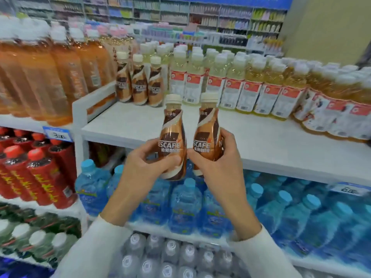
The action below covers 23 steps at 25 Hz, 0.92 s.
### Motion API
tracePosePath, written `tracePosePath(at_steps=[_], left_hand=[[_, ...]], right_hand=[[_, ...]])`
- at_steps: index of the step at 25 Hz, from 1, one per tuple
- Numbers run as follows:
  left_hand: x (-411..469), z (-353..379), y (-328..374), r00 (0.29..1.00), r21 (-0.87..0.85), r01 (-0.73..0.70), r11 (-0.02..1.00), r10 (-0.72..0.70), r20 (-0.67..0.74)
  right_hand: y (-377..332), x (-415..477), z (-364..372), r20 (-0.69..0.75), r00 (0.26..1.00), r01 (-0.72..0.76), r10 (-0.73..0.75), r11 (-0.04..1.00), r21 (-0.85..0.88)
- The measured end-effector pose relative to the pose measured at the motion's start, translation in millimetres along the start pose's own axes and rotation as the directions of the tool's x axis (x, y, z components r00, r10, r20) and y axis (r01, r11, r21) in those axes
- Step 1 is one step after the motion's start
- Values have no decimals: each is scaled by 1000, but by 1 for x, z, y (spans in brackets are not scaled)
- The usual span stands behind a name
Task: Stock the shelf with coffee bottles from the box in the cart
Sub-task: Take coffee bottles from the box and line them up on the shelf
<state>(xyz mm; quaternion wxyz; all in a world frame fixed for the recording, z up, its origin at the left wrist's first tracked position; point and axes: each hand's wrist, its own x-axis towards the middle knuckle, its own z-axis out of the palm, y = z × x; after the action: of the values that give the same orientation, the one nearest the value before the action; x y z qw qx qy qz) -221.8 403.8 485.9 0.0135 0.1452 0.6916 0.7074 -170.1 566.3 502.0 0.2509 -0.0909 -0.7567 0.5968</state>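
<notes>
Brown and cream shrink-wrap sleeves cover two small, waisted coffee bottles with cream screw caps, held upright side by side in front of the white shelf. The left hand curls round the lower body of the left bottle; the right hand grips the right bottle, hiding its base. Both sit just beside each other, near the shelf's front edge. Three matching coffee bottles stand at the shelf's back left, beside pale yellow drink bottles with white labels. Blue-capped water bottles fill the tier below, blurred. White sleeves are cut off by the lower edge.
</notes>
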Motion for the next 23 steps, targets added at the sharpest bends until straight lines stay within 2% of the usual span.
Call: tracePosePath(at_steps=[3,7,11,17,20,23], left_hand=[[44,26,16,995,20,-95,995,94,20],[90,43,14,979,104,-199,974,193,61],[112,43,-4,981,180,-180,967,163,105],[111,45,-17,979,200,-195,960,179,99],[106,44,-19,978,217,-202,955,185,97],[105,38,-22,982,227,-168,959,144,119]], right_hand=[[-6,39,-11,-78,996,48,-48,999,3],[2,77,-10,-127,992,10,-3,998,57],[19,85,-8,-164,986,12,-7,1000,28],[40,83,-9,-150,985,75,-83,996,-57],[41,78,-11,-128,990,49,-64,992,-117],[45,67,-15,-190,981,-7,-34,977,-211]])
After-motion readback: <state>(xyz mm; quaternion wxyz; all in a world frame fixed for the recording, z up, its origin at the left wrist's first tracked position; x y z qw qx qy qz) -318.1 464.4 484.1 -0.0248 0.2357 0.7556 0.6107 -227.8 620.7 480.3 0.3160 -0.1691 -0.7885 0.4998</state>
